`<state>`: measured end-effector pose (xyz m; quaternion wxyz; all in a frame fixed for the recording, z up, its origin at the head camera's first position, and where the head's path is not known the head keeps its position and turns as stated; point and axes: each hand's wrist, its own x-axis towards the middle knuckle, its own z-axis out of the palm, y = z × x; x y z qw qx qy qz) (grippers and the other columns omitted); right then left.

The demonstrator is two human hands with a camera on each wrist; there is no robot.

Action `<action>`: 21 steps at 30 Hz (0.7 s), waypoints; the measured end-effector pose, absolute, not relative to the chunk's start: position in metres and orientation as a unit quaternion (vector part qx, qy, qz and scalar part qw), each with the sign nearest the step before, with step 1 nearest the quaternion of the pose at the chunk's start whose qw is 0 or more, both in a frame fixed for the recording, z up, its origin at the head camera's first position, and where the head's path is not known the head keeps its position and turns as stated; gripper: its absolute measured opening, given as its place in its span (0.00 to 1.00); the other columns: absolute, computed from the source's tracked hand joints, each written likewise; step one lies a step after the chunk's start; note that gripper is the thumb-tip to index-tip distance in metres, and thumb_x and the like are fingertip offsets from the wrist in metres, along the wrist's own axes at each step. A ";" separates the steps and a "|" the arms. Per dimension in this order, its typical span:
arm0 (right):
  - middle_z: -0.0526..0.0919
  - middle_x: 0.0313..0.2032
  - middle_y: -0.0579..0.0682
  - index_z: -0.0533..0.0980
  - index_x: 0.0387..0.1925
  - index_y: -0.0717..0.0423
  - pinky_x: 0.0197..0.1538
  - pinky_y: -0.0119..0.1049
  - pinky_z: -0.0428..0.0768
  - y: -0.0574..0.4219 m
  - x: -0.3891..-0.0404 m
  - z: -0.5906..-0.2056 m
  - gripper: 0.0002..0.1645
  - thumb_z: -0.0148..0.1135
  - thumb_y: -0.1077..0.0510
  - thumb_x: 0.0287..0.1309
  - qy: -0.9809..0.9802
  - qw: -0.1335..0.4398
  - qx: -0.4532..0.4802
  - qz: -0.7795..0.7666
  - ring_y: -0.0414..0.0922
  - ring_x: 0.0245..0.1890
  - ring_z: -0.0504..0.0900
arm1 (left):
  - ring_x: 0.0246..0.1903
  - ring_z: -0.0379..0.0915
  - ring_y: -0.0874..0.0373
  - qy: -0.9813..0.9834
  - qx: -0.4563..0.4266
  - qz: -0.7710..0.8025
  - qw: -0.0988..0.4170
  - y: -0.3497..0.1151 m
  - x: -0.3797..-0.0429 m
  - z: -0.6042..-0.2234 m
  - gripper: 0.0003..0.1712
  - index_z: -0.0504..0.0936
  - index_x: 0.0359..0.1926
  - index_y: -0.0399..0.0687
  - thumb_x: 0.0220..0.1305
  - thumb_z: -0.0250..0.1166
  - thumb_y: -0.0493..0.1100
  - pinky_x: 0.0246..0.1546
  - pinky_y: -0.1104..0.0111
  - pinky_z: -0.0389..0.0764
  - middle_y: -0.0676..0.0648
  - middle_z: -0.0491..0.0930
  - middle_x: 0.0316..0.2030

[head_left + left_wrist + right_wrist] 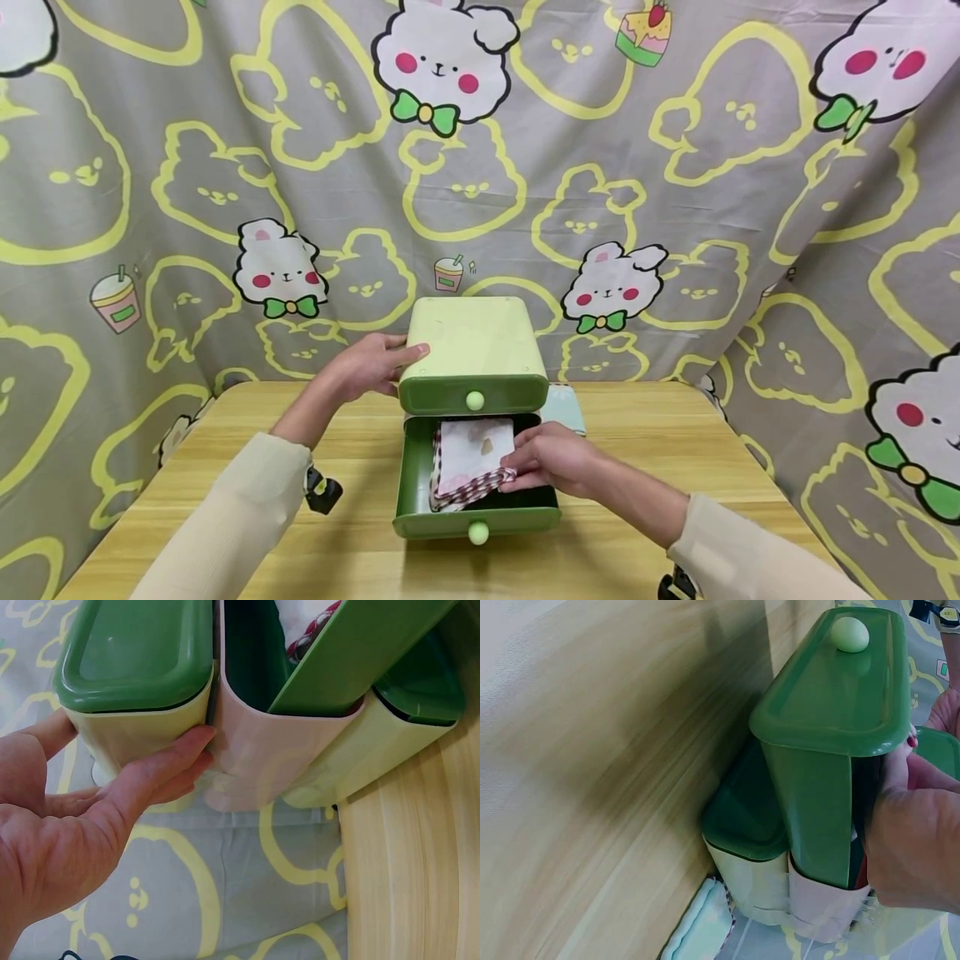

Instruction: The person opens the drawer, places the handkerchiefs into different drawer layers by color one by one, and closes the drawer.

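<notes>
The left hand (372, 362), fingers extended, is touching the cabinet (480, 333); the right hand (557, 458) is seemingly pinching the folded cloth (474, 458) inside the pulled-out drawer (435, 525). Wrist views are revealing a lower drawer (746, 814) the head view is hiding.

Seemingly a homely corner, though the exact room could not be told: a grey curtain (480, 221) with cartoon rabbits (442, 71) hung past the wood-grain worktop's (652, 425) far edge, behind a pastel drawer cabinet (480, 342).
</notes>
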<state>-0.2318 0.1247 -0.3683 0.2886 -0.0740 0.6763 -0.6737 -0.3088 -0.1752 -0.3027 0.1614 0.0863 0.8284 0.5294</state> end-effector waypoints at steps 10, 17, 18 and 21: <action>0.78 0.29 0.54 0.68 0.23 0.61 0.47 0.38 0.87 0.119 -0.233 -0.380 0.14 0.58 0.74 0.61 0.686 0.221 -0.059 -0.691 0.42 0.30 0.87 | 0.48 0.83 0.52 0.829 0.087 0.528 0.162 -0.175 -0.307 -0.301 0.44 0.53 0.79 0.38 0.76 0.57 0.59 0.48 0.57 0.86 0.37 0.82 0.55; 0.83 0.30 0.55 0.77 0.34 0.76 0.44 0.38 0.88 0.111 -0.233 -0.383 0.03 0.60 0.74 0.59 0.706 0.173 -0.041 -0.685 0.39 0.27 0.87 | 0.50 0.83 0.51 0.827 0.091 0.531 0.162 -0.175 -0.307 -0.302 0.44 0.53 0.79 0.38 0.76 0.57 0.59 0.49 0.57 0.86 0.36 0.82 0.55; 0.84 0.31 0.56 0.78 0.36 0.77 0.44 0.38 0.88 0.111 -0.233 -0.383 0.05 0.60 0.74 0.60 0.710 0.167 -0.039 -0.683 0.39 0.26 0.87 | 0.50 0.83 0.51 0.826 0.092 0.531 0.162 -0.175 -0.307 -0.302 0.44 0.53 0.79 0.38 0.76 0.57 0.59 0.49 0.57 0.86 0.36 0.82 0.56; 0.84 0.32 0.57 0.78 0.38 0.79 0.44 0.39 0.88 0.109 -0.233 -0.382 0.07 0.60 0.74 0.60 0.720 0.152 -0.037 -0.676 0.39 0.26 0.86 | 0.50 0.83 0.51 0.826 0.093 0.532 0.162 -0.176 -0.308 -0.303 0.45 0.53 0.79 0.38 0.76 0.57 0.59 0.49 0.57 0.86 0.36 0.82 0.56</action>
